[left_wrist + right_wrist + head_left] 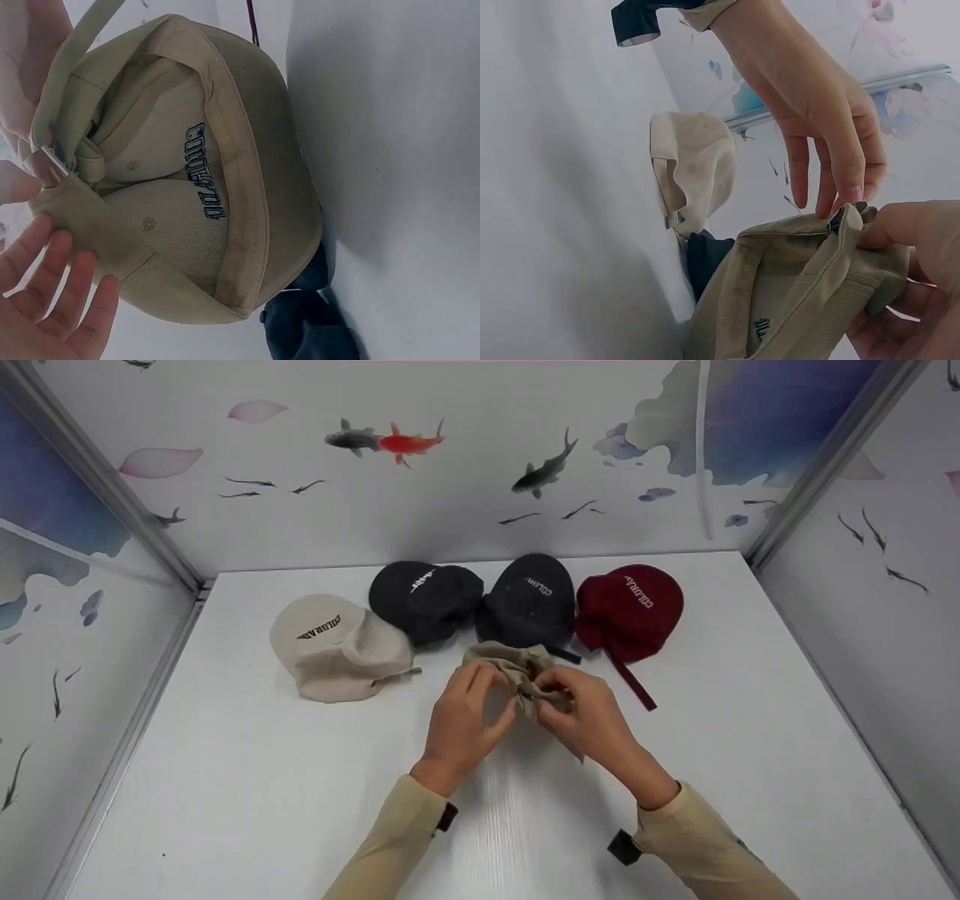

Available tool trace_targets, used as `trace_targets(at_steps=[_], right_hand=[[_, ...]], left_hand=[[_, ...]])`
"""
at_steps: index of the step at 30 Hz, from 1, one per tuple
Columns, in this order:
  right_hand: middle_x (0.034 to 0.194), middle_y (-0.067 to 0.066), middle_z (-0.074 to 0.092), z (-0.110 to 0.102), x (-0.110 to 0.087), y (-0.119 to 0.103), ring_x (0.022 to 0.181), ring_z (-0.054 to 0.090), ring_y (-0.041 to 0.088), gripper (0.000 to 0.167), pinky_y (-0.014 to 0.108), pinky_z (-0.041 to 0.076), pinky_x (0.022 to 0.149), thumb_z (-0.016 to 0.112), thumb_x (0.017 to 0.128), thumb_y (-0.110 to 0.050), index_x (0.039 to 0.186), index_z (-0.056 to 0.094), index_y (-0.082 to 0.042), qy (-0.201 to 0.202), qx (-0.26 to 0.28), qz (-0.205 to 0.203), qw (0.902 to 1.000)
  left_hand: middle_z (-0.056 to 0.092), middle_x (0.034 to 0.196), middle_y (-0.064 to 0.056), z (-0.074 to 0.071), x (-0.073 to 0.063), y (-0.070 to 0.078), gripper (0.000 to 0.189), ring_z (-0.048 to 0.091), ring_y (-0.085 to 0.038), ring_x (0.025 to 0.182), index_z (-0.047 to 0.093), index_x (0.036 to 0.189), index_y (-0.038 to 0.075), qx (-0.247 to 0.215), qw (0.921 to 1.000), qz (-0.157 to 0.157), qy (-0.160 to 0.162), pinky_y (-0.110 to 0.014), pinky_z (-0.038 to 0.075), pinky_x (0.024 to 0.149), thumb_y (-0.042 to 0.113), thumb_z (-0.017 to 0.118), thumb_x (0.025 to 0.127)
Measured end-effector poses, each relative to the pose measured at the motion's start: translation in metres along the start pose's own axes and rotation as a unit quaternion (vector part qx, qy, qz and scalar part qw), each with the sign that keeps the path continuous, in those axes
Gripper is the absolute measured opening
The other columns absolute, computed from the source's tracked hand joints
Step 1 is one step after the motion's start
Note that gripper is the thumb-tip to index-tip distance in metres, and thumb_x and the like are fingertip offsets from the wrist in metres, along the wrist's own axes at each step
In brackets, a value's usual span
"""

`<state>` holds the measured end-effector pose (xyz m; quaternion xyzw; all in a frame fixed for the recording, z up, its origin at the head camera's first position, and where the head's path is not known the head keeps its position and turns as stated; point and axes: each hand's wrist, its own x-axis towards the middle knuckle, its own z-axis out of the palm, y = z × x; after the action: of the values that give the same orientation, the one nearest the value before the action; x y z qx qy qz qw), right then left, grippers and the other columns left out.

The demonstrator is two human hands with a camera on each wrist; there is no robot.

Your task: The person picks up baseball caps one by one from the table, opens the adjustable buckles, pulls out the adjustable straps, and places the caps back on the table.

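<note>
A khaki cap [510, 654] is held up over the white table between both hands, its inside and back strap facing the person. My left hand [459, 724] pinches the back band beside a metal buckle [49, 166], its other fingers spread along the cap's edge. On the other side, my right hand [592, 716] grips the strap [64, 75] between thumb and fingers. Dark lettering [201, 171] shows through inside the crown. In the right wrist view, both hands' fingertips meet close together at the strap [840, 225].
Behind the hands lie a cream cap [337, 649], a black cap [424, 596], a dark grey cap [531, 600] and a red cap [634, 611] with its strap [634, 682] trailing forward. Painted walls [465, 510] enclose the white table [262, 810] at back and sides.
</note>
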<state>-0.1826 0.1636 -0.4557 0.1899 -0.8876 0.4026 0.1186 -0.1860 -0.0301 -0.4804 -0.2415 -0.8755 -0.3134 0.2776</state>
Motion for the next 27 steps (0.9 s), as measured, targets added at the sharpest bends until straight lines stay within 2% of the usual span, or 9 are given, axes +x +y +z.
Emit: trace_targets(at_steps=[7,14,21,27], right_hand=[[0.091,0.001,0.07,0.0006,-0.0004,0.0006,0.077,0.059,0.008,0.016,0.024,0.051,0.067,0.072,0.082,0.0,0.094,0.07,-0.009,0.026,-0.002,-0.029,0.9992],[0.087,0.002,0.071,-0.0011,0.0013,0.0003,0.073,0.056,0.006,0.016,0.022,0.047,0.061,0.069,0.083,0.002,0.094,0.069,-0.01,0.045,0.02,-0.049,0.9976],[0.089,0.001,0.074,-0.0033,0.002,-0.001,0.078,0.063,0.005,0.015,0.023,0.051,0.066,0.069,0.085,0.003,0.095,0.07,-0.009,0.052,0.053,-0.048,0.9961],[0.093,0.0,0.074,-0.004,0.0021,-0.0004,0.079,0.061,0.005,0.018,0.022,0.05,0.067,0.068,0.085,0.005,0.095,0.071,-0.009,0.049,0.077,-0.033,0.9953]], left_hand=[[0.054,0.117,-0.005,0.0014,-0.001,-0.0021,0.028,0.055,-0.017,0.107,0.061,0.107,0.011,-0.007,0.9999,-0.007,-0.005,-0.029,0.053,0.09,0.022,0.077,0.087],[0.047,0.132,-0.009,0.0018,-0.0026,-0.0023,0.037,0.052,-0.019,0.115,0.057,0.114,0.008,-0.007,1.0,-0.005,0.002,-0.028,0.054,0.09,0.022,0.078,0.086],[0.046,0.138,-0.01,-0.0003,-0.0012,-0.0002,0.043,0.052,-0.019,0.118,0.055,0.122,0.008,-0.012,0.9999,-0.001,0.007,-0.028,0.053,0.092,0.024,0.076,0.089],[0.048,0.139,-0.008,-0.0019,0.0005,0.0013,0.043,0.054,-0.017,0.122,0.055,0.126,0.008,-0.031,0.9995,-0.003,0.004,-0.027,0.053,0.094,0.026,0.073,0.091]])
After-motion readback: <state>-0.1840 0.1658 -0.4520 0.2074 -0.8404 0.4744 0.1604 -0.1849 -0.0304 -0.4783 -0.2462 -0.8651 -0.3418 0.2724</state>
